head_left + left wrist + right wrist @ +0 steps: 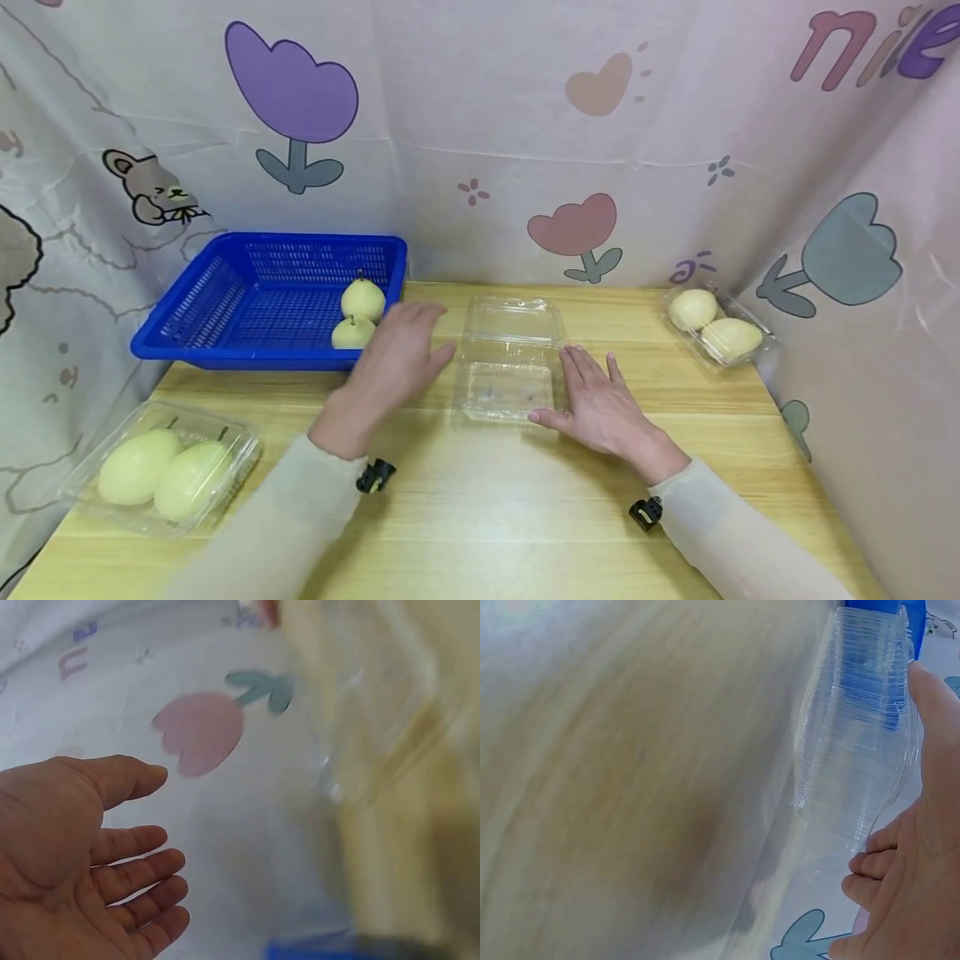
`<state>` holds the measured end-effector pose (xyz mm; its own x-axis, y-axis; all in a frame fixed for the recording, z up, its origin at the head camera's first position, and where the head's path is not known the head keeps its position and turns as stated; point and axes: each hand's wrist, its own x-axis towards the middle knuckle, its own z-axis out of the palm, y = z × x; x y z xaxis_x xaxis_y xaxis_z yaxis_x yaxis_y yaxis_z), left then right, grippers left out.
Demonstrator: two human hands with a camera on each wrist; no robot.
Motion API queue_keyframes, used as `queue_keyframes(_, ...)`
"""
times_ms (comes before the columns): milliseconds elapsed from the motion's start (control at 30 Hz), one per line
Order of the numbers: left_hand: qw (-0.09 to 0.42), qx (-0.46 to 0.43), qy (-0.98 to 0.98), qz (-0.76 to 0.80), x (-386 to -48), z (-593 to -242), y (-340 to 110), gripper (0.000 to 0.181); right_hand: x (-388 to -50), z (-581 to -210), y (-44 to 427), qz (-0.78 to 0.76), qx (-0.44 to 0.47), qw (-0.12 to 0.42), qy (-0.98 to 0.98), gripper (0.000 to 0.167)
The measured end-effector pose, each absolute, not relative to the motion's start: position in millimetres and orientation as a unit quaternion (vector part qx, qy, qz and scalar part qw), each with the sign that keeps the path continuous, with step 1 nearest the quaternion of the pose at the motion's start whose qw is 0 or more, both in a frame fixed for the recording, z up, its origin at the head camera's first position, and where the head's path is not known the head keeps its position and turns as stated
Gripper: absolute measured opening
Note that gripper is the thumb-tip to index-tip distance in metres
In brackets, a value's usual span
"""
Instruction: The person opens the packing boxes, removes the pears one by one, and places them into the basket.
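Note:
A clear plastic clamshell box (510,392) stands open on the table, its lid folded back toward the wall; no fruit lies inside. At its right side is my right hand (600,408), fingers straight, with the thumb at the front corner. The right wrist view also has the box (855,750) beside that hand (911,862). My left hand (401,354) hovers by the blue basket's (255,358) front right corner, fingers spread and holding nothing. Two pale yellow pears lie in the basket: one behind (363,300), one in front (351,333), partly hidden by the basket rim.
At the left front, a clear box (243,467) contains two pears (138,467). Another box (738,308) with two pears (731,339) sits at the back right. A printed curtain (465,108) hangs behind the wooden table (510,517) and along its sides.

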<state>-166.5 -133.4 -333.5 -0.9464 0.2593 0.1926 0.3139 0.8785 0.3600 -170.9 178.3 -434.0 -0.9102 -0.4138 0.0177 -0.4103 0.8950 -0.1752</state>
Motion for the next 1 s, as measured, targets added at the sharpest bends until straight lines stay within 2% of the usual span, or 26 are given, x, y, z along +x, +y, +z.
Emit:
queue_keyframes(167, 0.078, -0.188, -0.958, -0.204, -150, -369, -117, 0.064, -169, -434, 179, -0.09, -0.21, 0.009, 0.973, 0.123)
queue_keyframes(467, 0.061, -0.208, -0.959, -0.181, -137, -420, -103, 0.089, -165, -436, 183, -0.09, -0.209, 0.005, 0.974, 0.122)
queue_keyframes(767, 0.002, -0.192, -0.96, -0.204, -130, -437, -95, 0.093, -151, -435, 194, -0.084, -0.208, -0.01, 0.975, 0.119)
queue_keyframes(1000, -0.027, -0.192, -0.958, -0.213, -128, -438, -90, 0.092, -134, -430, 207, -0.073, -0.216, -0.036, 0.973, 0.106)
